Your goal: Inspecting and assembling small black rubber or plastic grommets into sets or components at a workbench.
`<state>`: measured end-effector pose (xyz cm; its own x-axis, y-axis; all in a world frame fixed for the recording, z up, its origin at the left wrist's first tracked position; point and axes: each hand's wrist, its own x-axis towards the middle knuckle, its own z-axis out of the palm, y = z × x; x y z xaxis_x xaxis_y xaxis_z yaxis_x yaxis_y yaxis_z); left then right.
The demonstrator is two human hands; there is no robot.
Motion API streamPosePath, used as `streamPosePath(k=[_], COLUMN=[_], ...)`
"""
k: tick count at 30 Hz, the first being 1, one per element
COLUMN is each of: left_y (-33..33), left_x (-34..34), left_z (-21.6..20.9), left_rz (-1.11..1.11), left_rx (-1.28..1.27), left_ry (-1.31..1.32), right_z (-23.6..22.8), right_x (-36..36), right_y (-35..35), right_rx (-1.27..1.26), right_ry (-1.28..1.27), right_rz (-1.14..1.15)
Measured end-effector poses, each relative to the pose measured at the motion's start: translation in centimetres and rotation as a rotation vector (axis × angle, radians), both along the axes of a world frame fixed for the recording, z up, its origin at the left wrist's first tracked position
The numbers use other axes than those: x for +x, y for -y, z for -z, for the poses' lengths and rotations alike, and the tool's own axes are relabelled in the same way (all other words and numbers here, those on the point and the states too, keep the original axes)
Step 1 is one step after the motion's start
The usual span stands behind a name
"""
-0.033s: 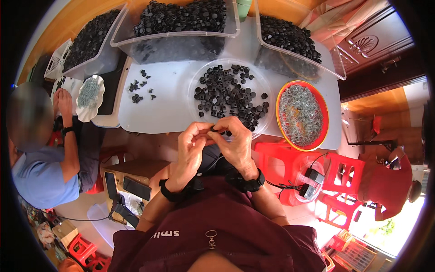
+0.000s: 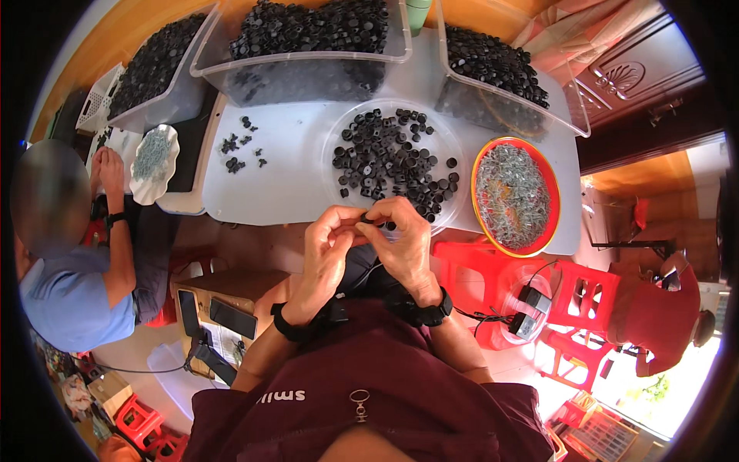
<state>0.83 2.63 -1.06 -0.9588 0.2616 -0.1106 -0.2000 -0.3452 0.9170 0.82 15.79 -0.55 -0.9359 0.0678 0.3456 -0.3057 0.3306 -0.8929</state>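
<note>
My left hand (image 2: 327, 250) and my right hand (image 2: 402, 242) meet in front of my body, just off the table's near edge. Both are closed, thumbs and fingertips pinching one small black plastic part (image 2: 367, 219) between them. Fingers cover most of that part, so its full shape is hidden. Right beyond my fingertips lies a round clear tray (image 2: 332, 132) of loose black plastic parts (image 2: 377, 158), some shaped like round caps. To its right sits a red basin with a yellow rim (image 2: 553, 196), filled with thin silvery metal pieces (image 2: 512, 192).
Clear bins (image 2: 308, 88) of black parts line the table's (image 2: 277, 196) back. Small black pieces (image 2: 232, 145) lie left of the tray. A co-worker in blue (image 2: 77, 300) sits at left by a white dish (image 2: 158, 189). Red stools (image 2: 481, 266) and another person (image 2: 658, 323) are at right.
</note>
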Motion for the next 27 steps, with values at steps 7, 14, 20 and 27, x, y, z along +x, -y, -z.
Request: streamPosePath(k=[7,14,20,27], left_y=[1.8,3.8,3.6,3.8], left_x=[-0.8,-0.7,-0.7,-1.1], left_z=[-2.5,-0.3,0.4,0.5], left_rz=[-0.04,-0.033,-0.004,-0.034], left_rx=[-0.094,-0.108,-0.078,-0.1], left_ry=[0.053,0.104,0.137,0.146], right_z=[-4.5,-11.2,-7.1,-0.2], right_x=[-2.0,-8.6,-6.1,-4.1], right_y=[-4.8,-11.6,-8.0,-3.0], right_rx=[-0.001,-0.102,0.331,0.39], right_ry=[0.195,-0.366,-0.148,0.087], right_rz=[0.036,0.326,0.288,0.053])
